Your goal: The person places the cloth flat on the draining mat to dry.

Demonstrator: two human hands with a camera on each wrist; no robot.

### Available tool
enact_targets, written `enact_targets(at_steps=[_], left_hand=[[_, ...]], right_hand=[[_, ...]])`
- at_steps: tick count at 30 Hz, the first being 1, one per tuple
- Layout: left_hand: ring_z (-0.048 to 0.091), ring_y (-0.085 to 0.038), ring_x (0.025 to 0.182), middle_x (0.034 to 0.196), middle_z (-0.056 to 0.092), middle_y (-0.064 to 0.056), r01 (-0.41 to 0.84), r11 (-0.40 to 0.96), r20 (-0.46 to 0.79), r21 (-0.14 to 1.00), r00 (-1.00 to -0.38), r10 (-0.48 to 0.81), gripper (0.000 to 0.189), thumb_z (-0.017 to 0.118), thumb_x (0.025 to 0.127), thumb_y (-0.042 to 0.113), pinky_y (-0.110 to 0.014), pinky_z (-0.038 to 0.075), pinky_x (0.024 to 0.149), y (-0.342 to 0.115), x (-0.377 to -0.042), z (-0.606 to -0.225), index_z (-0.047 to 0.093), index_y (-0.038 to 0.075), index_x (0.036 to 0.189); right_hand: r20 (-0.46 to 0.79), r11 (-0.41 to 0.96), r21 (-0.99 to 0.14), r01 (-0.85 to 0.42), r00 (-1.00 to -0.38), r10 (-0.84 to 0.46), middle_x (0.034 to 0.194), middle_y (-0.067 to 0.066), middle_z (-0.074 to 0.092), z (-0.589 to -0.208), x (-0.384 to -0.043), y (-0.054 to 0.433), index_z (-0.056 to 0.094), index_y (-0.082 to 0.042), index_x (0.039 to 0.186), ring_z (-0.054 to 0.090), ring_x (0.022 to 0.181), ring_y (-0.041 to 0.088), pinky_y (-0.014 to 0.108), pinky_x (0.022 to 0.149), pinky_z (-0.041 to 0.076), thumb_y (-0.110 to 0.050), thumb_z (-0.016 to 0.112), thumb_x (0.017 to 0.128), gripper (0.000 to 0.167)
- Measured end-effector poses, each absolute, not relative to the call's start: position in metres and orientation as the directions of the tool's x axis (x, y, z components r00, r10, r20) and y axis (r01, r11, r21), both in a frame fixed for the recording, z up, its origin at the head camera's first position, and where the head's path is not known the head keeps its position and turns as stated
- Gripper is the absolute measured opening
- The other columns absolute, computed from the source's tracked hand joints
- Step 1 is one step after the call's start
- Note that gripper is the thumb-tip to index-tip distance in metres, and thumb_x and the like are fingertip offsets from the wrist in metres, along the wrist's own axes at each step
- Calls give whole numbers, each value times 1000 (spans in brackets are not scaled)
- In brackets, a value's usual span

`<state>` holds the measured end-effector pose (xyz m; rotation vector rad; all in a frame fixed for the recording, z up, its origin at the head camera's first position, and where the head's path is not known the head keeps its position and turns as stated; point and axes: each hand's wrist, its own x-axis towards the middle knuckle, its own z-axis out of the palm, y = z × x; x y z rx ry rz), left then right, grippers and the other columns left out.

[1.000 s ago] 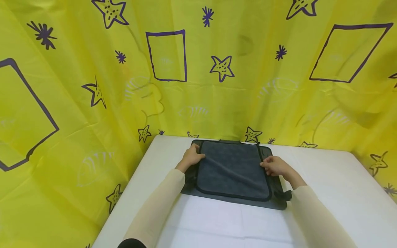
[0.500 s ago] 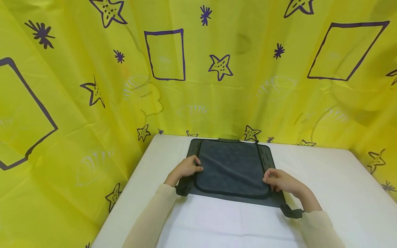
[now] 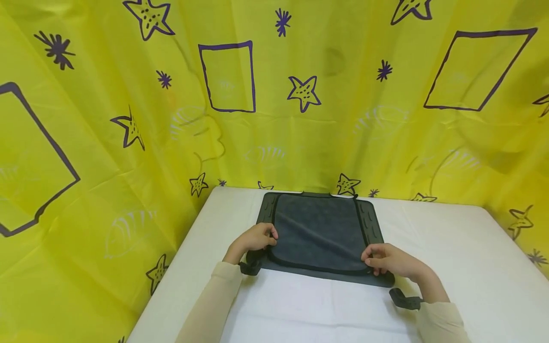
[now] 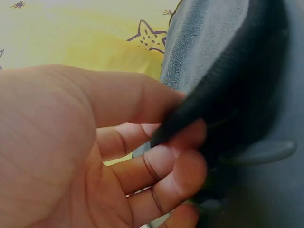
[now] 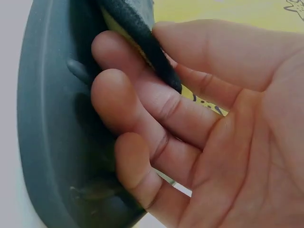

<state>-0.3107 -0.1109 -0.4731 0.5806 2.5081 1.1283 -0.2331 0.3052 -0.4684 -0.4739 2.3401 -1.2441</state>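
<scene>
A dark grey cloth [image 3: 319, 231] with a black bound edge lies spread over a dark plastic board [image 3: 371, 221] in the head view. My left hand [image 3: 254, 237] pinches the cloth's left edge near its front corner. In the left wrist view, that thumb and forefinger have the black edge [image 4: 223, 71] between them, lifted off the board. On the opposite side, my right hand [image 3: 394, 261] pinches the right edge near the front corner. The right wrist view has this edge [image 5: 164, 69] between thumb and fingers, the other fingers curled beneath it.
The board lies on a white table [image 3: 300, 305], its far side near a yellow curtain [image 3: 343, 138] printed with stars. Small raised marks show along the board's sides. A black wrist strap [image 3: 405, 300] hangs by the right sleeve.
Both hands have moved down the cloth's sides toward its front corners, uncovering the board's upper side strips. The cloth and board stay in about the same place.
</scene>
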Motion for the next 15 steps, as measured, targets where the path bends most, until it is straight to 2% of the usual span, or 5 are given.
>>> enact_targets(at_steps=[8, 15], left_hand=[[54, -14, 65, 72, 56, 1, 218, 586, -135, 780, -857, 498, 6, 67, 93, 6, -26, 47, 65, -117, -313, -471, 67, 6, 99], [54, -14, 64, 70, 54, 1, 215, 608, -158, 764, -852, 500, 8, 68, 94, 8, -26, 45, 65, -121, -313, -467, 69, 9, 101]], right_hand=[[-235, 543, -834, -100, -825, -513, 94, 11, 65, -468, -233, 304, 65, 0, 111, 63, 79, 20, 30, 68, 50, -20, 60, 103, 22], [-242, 546, -830, -117, -807, -539, 93, 11, 68, -462, -232, 302, 67, -1, 109, 64, 79, 20, 29, 69, 52, -20, 60, 103, 21]])
